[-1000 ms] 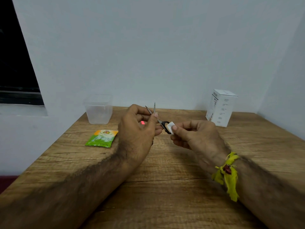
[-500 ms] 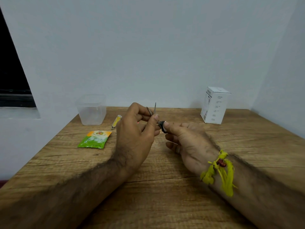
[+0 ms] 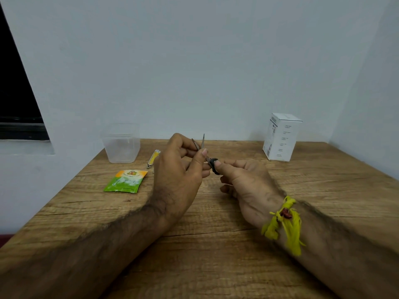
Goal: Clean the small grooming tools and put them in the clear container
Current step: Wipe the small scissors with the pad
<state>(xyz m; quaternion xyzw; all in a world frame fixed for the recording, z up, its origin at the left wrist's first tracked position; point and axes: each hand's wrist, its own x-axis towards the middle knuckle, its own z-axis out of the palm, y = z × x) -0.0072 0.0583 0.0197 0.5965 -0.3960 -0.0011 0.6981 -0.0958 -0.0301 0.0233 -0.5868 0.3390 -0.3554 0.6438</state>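
Note:
Small scissors with black handle rings are held above the middle of the wooden table, blades apart and pointing up. My left hand pinches them just below the blades. My right hand pinches a black handle ring; the white wipe seen earlier is hidden under its fingers. A yellow nail clipper lies on the table left of my left hand. The clear container stands empty at the back left.
A green and orange sachet lies in front of the container. A white carton stands at the back right near the wall. The table's left edge runs close to the sachet.
My right hand closed over the scissors' handle ring and the white wipe went out of sight. The view shifted, which brought the nail clipper into sight.

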